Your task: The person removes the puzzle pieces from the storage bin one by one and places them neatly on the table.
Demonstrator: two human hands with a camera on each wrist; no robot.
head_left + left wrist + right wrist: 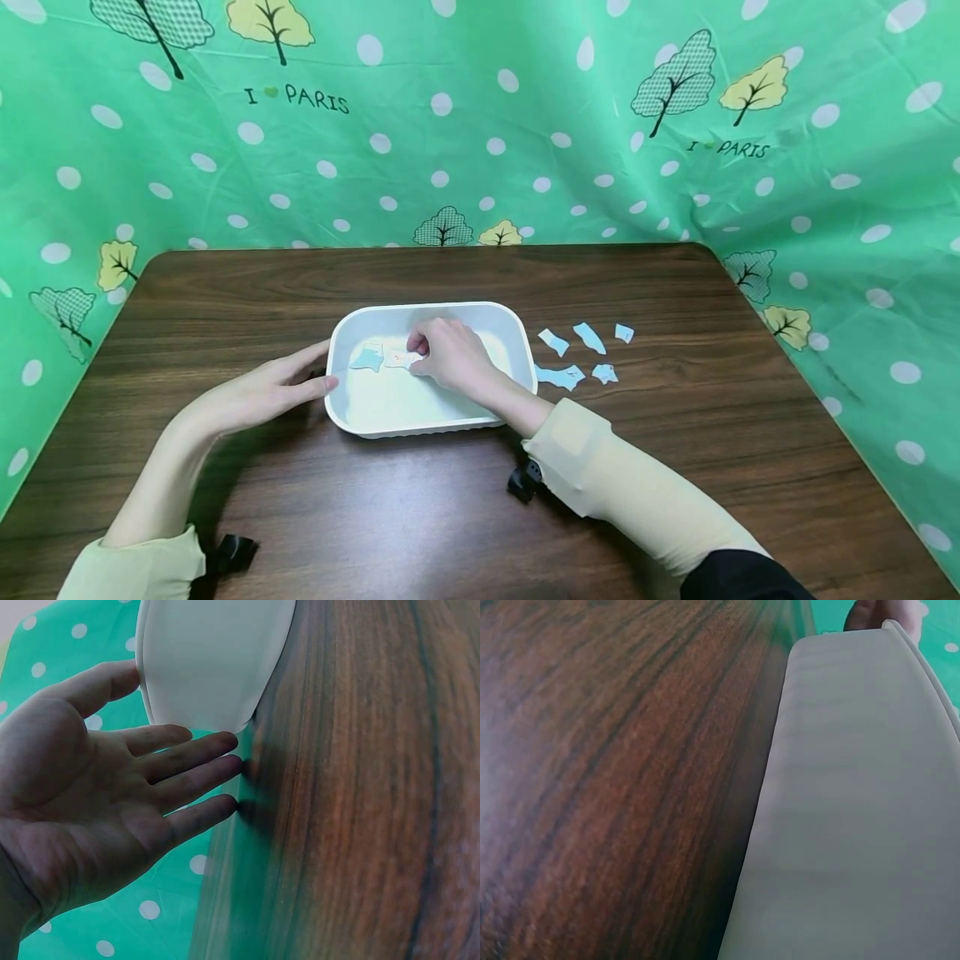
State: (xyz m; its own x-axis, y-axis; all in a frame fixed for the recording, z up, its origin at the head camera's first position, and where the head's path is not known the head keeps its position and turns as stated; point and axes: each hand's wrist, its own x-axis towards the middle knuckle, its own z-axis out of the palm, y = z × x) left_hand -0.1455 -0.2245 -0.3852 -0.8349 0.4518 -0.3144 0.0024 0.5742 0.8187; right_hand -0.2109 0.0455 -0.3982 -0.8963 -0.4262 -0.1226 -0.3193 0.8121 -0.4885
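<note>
A white plastic tray [427,412] stands on the table. Inside it lie a light-blue torn paper piece [367,358] and, right beside that, a paler piece with reddish marks [397,358]. My right hand [453,354] reaches over the tray's near side, with thumb and forefinger pinching the paler piece at its right edge. At the tray's left end is my left hand [277,387], fingers extended. In the left wrist view the left hand [112,772] touches the rim with its thumb, the fingers loosely spread. The right wrist view shows only the tray's outer side wall [855,802], not the right hand.
Several blue torn paper pieces [588,337] lie to the right of the tray, one of them [561,377] close against its right end. The dark wooden table [420,517] meets a green dotted curtain [480,108] at the back.
</note>
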